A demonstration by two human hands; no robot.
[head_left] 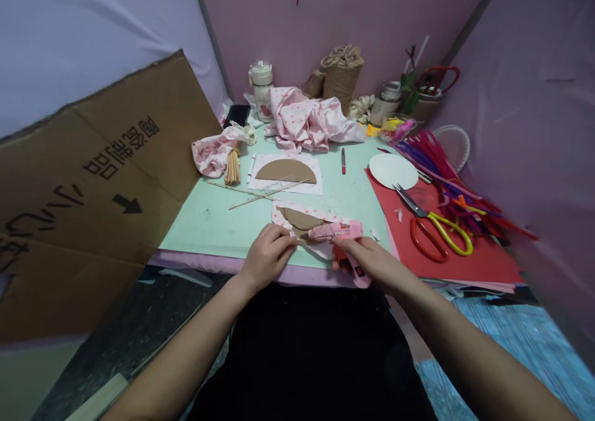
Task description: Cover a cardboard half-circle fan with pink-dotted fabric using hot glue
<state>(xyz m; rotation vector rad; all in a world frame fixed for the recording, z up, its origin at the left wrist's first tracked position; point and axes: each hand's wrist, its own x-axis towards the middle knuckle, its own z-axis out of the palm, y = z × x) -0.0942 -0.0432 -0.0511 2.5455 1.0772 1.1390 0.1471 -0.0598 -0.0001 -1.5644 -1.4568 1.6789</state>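
My right hand (367, 261) is closed around a pink glue gun (341, 232), whose nozzle points left over a brown half-circle of card (301, 219) lying on pink dotted fabric (283, 209) near the table's front edge. My left hand (269, 253) pinches the fabric's near edge beside the card, fingers curled. A second brown half-circle (286, 172) rests on white dotted fabric (260, 162) further back, with thin wooden sticks (260, 193) lying across its front.
Red-and-yellow scissors (434, 226) lie on red paper (465, 260) at right, beside a white paper disc (393, 170) and coloured pipe cleaners (441, 167). Crumpled pink fabric (311, 122), twine rolls (341, 74) and jars stand at the back. A large cardboard sheet (93, 185) leans at left.
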